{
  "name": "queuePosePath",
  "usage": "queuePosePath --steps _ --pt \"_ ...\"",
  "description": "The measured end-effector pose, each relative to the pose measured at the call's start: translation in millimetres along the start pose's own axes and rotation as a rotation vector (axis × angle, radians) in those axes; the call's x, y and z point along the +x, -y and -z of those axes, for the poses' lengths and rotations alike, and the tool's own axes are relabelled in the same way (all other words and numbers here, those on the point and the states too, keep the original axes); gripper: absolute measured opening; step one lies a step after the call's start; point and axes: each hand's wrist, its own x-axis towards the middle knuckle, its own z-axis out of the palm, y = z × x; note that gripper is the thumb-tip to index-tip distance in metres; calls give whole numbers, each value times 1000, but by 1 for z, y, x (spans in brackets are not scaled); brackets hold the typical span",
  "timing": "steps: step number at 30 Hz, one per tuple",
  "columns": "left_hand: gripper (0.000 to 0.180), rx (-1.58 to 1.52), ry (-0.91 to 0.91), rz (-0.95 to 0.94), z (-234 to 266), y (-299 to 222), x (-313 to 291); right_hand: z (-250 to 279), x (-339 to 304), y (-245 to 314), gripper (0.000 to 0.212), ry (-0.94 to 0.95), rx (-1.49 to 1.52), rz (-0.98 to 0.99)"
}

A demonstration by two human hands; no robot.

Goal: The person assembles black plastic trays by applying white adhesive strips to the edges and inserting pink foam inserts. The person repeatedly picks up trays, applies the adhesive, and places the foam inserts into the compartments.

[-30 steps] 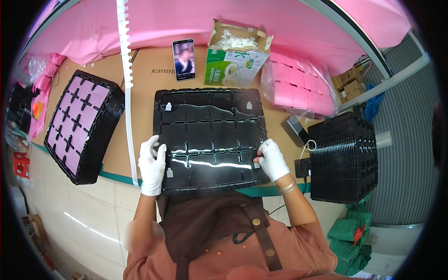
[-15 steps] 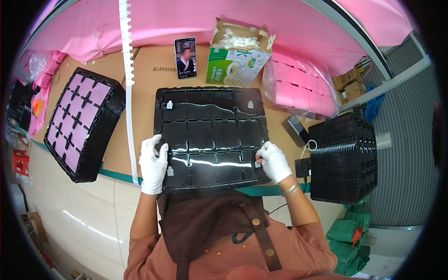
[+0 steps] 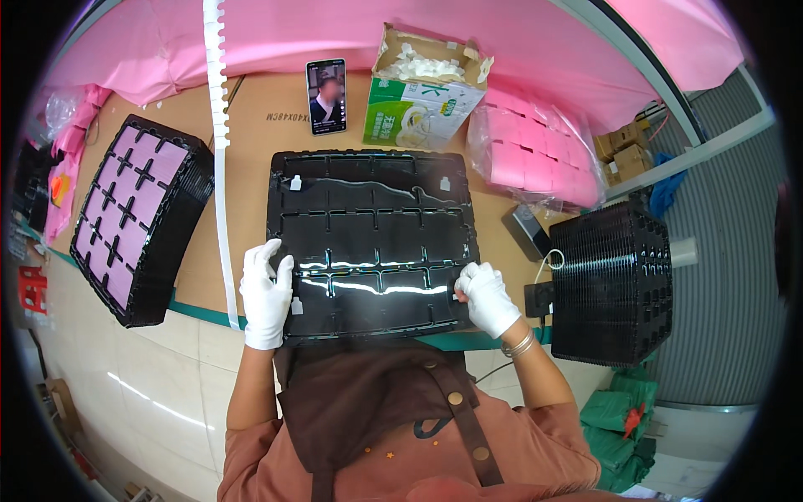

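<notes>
I see the cardboard-covered table (image 3: 251, 142) filling the upper half of the frame, with pink sheeting (image 3: 276, 33) bunched along its top edge. In the centre lies a glossy black compartment tray (image 3: 372, 238), flat on the table, its near edge over the table's front rim. At the right of the frame stands a stack of black trays (image 3: 615, 284), well apart from the centre one. At the left sits a second black tray stack filled with pink pieces (image 3: 134, 222), tilted in the picture. A bag of pink blocks (image 3: 527, 159) lies in the upper right, just beside an opened green-and-white carton (image 3: 422, 92) holding white bits. A long white notched strip (image 3: 219, 151) runs from the top of the frame down along the centre tray's left side. A phone (image 3: 326, 96) lies at the upper centre, screen lit.

My left hand (image 3: 266, 293), in a white glove, rests on the tray's lower left corner with fingers extended and a little apart, lying flat. My right hand (image 3: 488, 297), also gloved, has its fingers curled together, gripping the tray's lower right edge. Small white clips (image 3: 295, 181) sit in a few of the compartments.
</notes>
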Motion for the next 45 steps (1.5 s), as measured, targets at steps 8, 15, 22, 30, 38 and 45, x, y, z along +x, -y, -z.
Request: queuePosePath --steps 8,15,22,30,38,45 --pt "30 37 13 14 3 -1 0 80 92 -32 7 -318 519 73" --pt "31 122 14 -58 2 -6 5 147 250 -90 13 -806 -55 -140" --pt "31 66 45 62 7 -2 -1 96 195 -55 16 -768 -10 -82" --pt "30 108 37 8 5 -2 1 77 177 -53 26 -1030 66 40" --pt "30 102 30 11 6 -5 2 10 175 -97 9 -280 146 -152" --pt "29 98 24 28 7 -5 1 35 187 -76 11 -38 -74 -99"
